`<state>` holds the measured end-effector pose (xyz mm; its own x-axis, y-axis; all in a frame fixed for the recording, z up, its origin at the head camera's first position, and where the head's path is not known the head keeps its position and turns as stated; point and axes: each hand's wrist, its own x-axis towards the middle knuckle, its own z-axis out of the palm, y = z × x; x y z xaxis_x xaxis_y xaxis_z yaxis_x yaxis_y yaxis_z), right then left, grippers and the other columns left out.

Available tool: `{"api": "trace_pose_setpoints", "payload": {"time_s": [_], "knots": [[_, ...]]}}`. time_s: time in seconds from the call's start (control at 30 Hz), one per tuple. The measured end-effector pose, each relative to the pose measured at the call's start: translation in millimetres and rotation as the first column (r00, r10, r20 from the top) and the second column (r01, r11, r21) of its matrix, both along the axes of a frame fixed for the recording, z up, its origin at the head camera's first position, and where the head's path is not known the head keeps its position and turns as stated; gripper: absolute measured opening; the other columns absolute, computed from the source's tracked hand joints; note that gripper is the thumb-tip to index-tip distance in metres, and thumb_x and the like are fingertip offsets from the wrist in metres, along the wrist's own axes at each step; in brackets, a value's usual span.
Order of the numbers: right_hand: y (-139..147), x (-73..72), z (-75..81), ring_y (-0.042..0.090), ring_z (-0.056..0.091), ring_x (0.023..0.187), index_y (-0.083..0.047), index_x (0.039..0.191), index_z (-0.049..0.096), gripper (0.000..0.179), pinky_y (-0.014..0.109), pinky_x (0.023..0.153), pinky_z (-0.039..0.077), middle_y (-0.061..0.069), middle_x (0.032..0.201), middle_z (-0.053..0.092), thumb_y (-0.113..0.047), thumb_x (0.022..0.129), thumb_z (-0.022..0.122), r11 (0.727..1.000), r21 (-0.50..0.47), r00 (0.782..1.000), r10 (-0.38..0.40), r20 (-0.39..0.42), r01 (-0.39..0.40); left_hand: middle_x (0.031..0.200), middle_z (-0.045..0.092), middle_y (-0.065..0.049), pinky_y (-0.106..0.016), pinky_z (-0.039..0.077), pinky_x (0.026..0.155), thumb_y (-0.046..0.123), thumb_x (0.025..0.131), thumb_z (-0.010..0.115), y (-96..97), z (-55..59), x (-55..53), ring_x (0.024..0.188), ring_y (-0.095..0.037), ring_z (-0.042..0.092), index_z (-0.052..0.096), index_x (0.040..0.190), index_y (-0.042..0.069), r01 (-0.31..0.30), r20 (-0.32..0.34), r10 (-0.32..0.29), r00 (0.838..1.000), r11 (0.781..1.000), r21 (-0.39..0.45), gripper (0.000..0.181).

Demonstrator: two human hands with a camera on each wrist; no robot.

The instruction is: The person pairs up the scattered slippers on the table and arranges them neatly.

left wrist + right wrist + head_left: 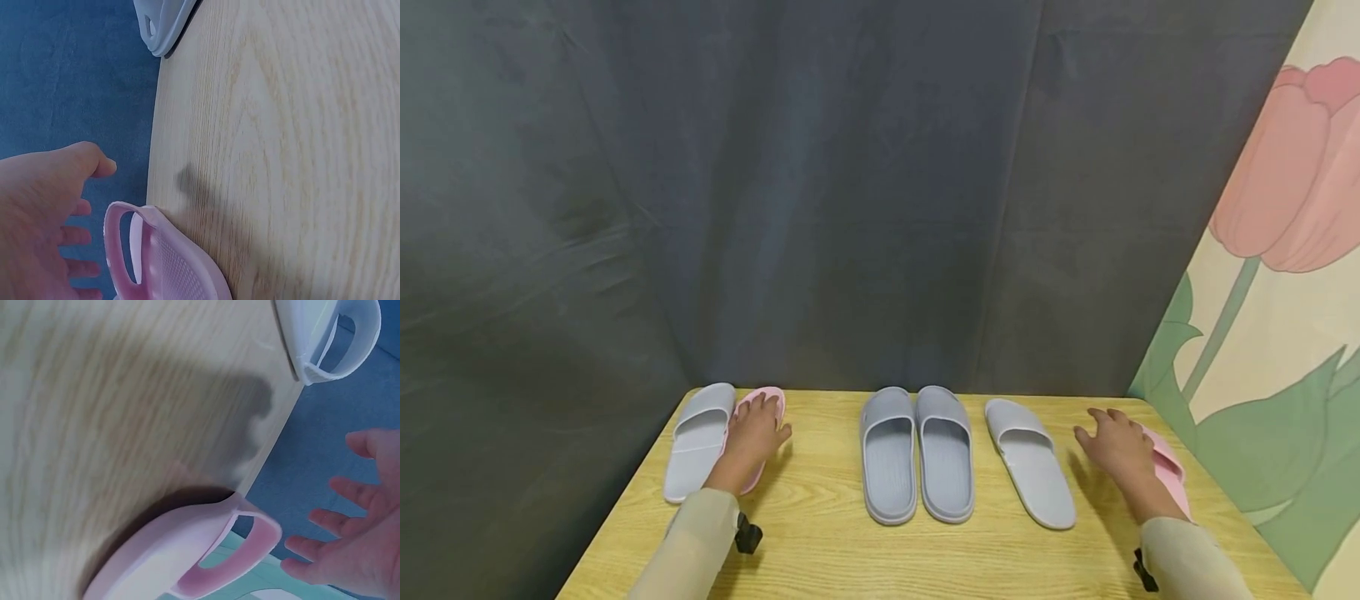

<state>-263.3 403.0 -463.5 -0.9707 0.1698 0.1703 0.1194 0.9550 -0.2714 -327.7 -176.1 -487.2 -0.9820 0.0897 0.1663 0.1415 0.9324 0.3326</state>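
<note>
From where I stand, the left hand [752,429] is over one pink slipper [181,256], fingers spread and gripping nothing; whether it touches, I can't tell. A pale grey slipper [695,462] lies just beside that pink one, on its left. Across the wooden counter [820,550], the right hand [1114,446] is also spread, with the other pink slipper [169,550] partly behind it, to its right. Between the hands sit a darker grey pair of slippers [945,479] and a slanted pale slipper [1037,483].

Matt plastic-looking pink slippers [181,265], wood-grain tabletop [820,500]
</note>
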Motion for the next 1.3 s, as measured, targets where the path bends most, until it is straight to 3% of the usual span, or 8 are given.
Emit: {"api": "trace_pose_setpoints", "payload": {"time_s": [0.43, 0.73, 0.97, 1.3], "knots": [[29, 6.0, -5.0, 0.071, 0.03, 0.122, 0.009, 0.138, 0.045, 0.058, 0.08, 0.093, 0.026, 0.046, 0.14, 0.032, -0.034, 0.1, 0.049, 0.999, -0.028, 0.999, -0.03, 0.023, 0.03, 0.155, 0.034, -0.032, -0.071, 0.027, 0.109, 0.031, 0.092, 0.067, -5.9, -5.4, -7.8, 0.141, -0.054, 0.029, 0.044, 0.148, -0.004, -0.014, 0.035, 0.011, 0.999, 0.997, 0.075, 0.07], [49, 9.9, -11.3, 0.07, 0.029, 0.121, 0.008, 0.143, 0.041, 0.061, 0.078, 0.093, 0.025, 0.044, 0.141, 0.031, -0.037, 0.102, 0.04, 0.988, -0.07, 0.986, -0.129, 0.103, 0.137, 0.152, 0.037, -0.035, -0.071, 0.031, 0.105, 0.029, 0.089, 0.067, -8.2, -10.0, -13.0, 0.138, -0.055, 0.033, 0.045, 0.145, -0.006, -0.02, 0.021, 0.019, 1.0, 0.997, 0.073, 0.07], [55, 17.9, -17.4, 0.069, 0.031, 0.117, 0.012, 0.142, 0.042, 0.06, 0.077, 0.09, 0.025, 0.045, 0.137, 0.033, -0.035, 0.104, 0.043, 0.989, -0.067, 0.989, -0.128, 0.079, 0.133, 0.149, 0.039, -0.035, -0.068, 0.034, 0.105, 0.031, 0.089, 0.068, -9.1, -10.9, -16.0, 0.134, -0.055, 0.036, 0.046, 0.144, -0.007, -0.026, 0.02, 0.025, 0.999, 0.999, 0.035, 0.071], [59, 12.2, -15.0, 0.073, 0.025, 0.12, 0.011, 0.149, 0.031, 0.071, 0.079, 0.089, 0.024, 0.048, 0.142, 0.023, -0.043, 0.104, 0.043, 0.979, -0.133, 0.983, -0.139, 0.118, 0.154, 0.142, 0.044, -0.034, -0.066, 0.035, 0.104, 0.034, 0.09, 0.068, -10.4, -14.3, -24.5, 0.126, -0.056, 0.041, 0.047, 0.14, -0.008, -0.074, 0.051, 0.075, 0.996, 0.997, -0.01, 0.069]]}}
